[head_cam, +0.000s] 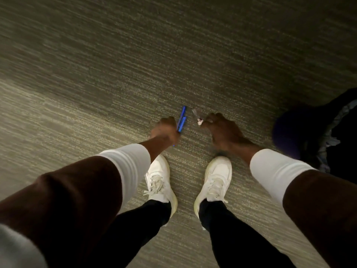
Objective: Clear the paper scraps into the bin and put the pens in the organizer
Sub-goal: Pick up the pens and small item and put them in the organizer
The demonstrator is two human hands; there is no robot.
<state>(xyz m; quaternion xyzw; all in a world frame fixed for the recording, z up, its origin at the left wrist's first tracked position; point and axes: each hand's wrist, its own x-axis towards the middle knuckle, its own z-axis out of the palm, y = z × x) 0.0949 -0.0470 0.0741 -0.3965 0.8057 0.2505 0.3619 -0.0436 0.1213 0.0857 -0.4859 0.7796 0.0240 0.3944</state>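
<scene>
I look straight down at a carpeted floor. My left hand (166, 130) is closed around blue pens (182, 119), which stick out forward from the fist. My right hand (222, 128) reaches down beside it, with its fingertips pinched on a clear pen with a pale end (196, 116) that lies low over the carpet. The picture is blurred, so I cannot tell whether that pen still touches the floor. No paper scraps, bin or organizer show here.
My two white sneakers (160, 178) (217, 178) stand on the grey-green carpet (135, 74) just behind the hands. A dark purple rounded object (287, 132) and a dark bag or cloth (336, 132) sit at the right edge.
</scene>
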